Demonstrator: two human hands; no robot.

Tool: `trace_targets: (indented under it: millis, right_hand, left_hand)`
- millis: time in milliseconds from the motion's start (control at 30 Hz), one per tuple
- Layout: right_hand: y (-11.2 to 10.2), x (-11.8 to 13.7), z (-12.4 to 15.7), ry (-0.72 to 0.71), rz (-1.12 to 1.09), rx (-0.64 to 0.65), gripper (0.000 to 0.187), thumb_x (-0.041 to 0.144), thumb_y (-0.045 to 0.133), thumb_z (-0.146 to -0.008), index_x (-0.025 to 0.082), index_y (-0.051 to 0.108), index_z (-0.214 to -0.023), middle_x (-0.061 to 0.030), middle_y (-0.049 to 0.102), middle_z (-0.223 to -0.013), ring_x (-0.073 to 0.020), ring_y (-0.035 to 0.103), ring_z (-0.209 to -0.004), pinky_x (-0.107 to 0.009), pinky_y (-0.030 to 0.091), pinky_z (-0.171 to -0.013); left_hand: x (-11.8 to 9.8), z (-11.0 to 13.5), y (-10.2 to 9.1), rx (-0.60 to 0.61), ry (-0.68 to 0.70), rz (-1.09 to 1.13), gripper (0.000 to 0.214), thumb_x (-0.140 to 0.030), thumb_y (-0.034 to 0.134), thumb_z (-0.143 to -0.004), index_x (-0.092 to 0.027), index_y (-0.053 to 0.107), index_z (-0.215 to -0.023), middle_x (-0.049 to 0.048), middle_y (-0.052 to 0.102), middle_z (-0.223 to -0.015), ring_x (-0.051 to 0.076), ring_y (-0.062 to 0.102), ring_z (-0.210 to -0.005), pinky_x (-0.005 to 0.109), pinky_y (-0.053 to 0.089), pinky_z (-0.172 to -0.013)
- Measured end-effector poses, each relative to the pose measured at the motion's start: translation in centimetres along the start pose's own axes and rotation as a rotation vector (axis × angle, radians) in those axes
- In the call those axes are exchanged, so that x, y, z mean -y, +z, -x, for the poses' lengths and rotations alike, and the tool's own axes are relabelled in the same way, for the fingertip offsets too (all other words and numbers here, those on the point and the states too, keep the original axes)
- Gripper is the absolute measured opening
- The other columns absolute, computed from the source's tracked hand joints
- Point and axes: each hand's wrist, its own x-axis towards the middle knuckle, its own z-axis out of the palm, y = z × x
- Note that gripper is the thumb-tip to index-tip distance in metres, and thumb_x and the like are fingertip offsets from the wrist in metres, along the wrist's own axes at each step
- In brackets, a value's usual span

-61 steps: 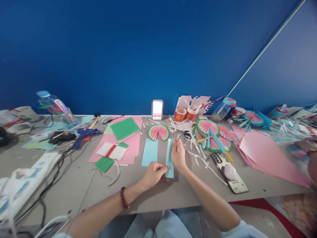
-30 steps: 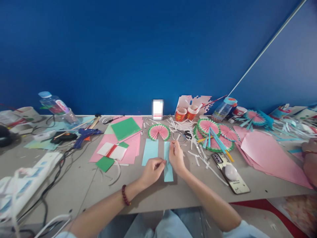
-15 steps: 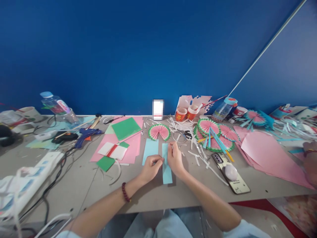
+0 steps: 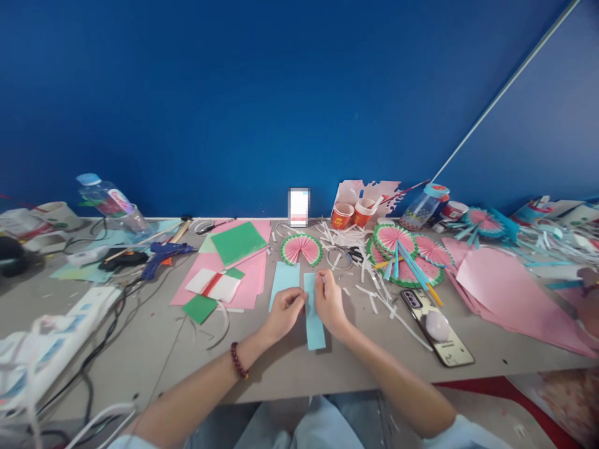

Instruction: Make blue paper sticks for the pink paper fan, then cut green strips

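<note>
A narrow light-blue paper strip [image 4: 315, 333] stands lengthwise between my two hands, just off the table. My left hand [image 4: 284, 313] is closed, its thumb and forefinger pinching the strip's left edge. On the other side, my right hand [image 4: 332, 307] grips the right edge nearer the far end, fingers curled. A second light-blue paper piece [image 4: 284, 276] lies flat beyond my left hand, partly covered by it. Behind the strip rests a pleated pink-and-green watermelon paper fan [image 4: 301, 249].
Pink sheets [image 4: 255, 287] and a green sheet [image 4: 238, 242] lie left. To the right are a phone [image 4: 437, 327], finished paper fans [image 4: 397, 243], scissors [image 4: 355, 254], white paper scraps [image 4: 373, 302] and paper cups [image 4: 343, 215]. A power strip [image 4: 65, 340] with cables and a glue gun [image 4: 166, 254] sit far left.
The strip has tilted slightly, its far end shifting left and its near end coming a little closer to me. Both hands have moved only slightly and keep their grip.
</note>
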Motion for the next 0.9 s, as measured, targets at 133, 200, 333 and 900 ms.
trace_targets:
  millis: [133, 200, 333, 900]
  right_hand:
    - [0.3, 0.0, 0.3, -0.003, -0.011, 0.025, 0.022, 0.036, 0.031, -0.090, 0.020, 0.047, -0.087, 0.0036, 0.048, -0.056, -0.0147, 0.048, -0.049, -0.023, 0.036, -0.049]
    - [0.4, 0.0, 0.4, 0.001, -0.017, 0.038, 0.022, 0.036, 0.031, -0.090, 0.020, 0.046, -0.088, 0.0041, 0.046, -0.055, -0.0145, 0.047, -0.048, -0.023, 0.035, -0.049]
    - [0.5, -0.1, 0.5, 0.003, -0.014, 0.046, 0.022, 0.036, 0.032, -0.090, 0.020, 0.047, -0.090, 0.0036, 0.048, -0.056, -0.0149, 0.049, -0.049, -0.024, 0.036, -0.050]
    - [-0.5, -0.9, -0.6, 0.124, -0.228, -0.033, 0.026, 0.045, 0.036, -0.089, 0.021, 0.045, -0.080, 0.0062, 0.041, -0.052, -0.0109, 0.042, -0.044, -0.023, 0.033, -0.047]
  left_hand:
    - [0.1, 0.1, -0.1, -0.015, -0.015, -0.002, 0.034, -0.030, 0.042, -0.078, -0.018, 0.041, -0.046, -0.0018, 0.044, -0.047, 0.011, 0.043, -0.052, 0.024, 0.033, -0.055]
    - [0.1, 0.1, -0.2, -0.023, -0.006, -0.020, 0.036, -0.033, 0.042, -0.080, -0.018, 0.042, -0.048, -0.0019, 0.044, -0.048, 0.011, 0.043, -0.052, 0.024, 0.033, -0.054]
    - [0.3, -0.2, -0.3, -0.037, 0.030, -0.064, 0.040, -0.040, 0.043, -0.084, -0.018, 0.042, -0.050, -0.0027, 0.042, -0.049, 0.011, 0.041, -0.050, 0.024, 0.031, -0.052]
    - [0.3, -0.3, 0.1, 0.080, -0.114, 0.090, 0.039, -0.049, 0.053, -0.078, -0.015, 0.051, -0.058, -0.0046, 0.040, -0.052, 0.009, 0.035, -0.052, 0.023, 0.027, -0.051]
